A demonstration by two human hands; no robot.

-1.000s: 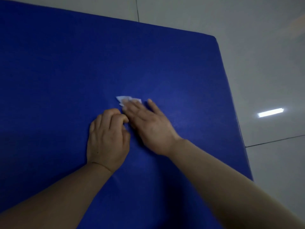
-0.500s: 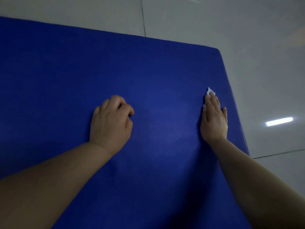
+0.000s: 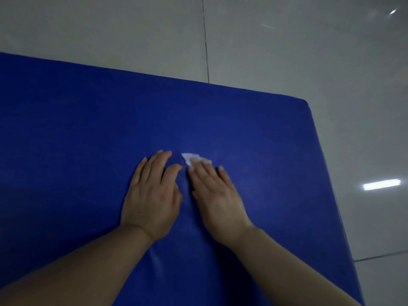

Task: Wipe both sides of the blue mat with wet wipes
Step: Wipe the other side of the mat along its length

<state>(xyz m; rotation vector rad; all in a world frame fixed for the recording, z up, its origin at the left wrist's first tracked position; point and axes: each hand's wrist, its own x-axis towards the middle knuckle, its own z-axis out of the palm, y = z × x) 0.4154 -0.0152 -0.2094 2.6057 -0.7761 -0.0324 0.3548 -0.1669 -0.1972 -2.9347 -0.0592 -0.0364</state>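
Hands: two (image 3: 152,195) (image 3: 217,200); wipe (image 3: 191,159), mat (image 3: 66,133): one each.

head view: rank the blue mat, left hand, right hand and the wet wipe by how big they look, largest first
1. blue mat, fills most of the frame and runs off it.
2. left hand and right hand, which look about alike, so no ranking between them.
3. wet wipe, mostly hidden under the right hand's fingertips.

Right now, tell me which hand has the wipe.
The right hand: its flat fingers press the white wipe onto the mat. The left hand lies bare.
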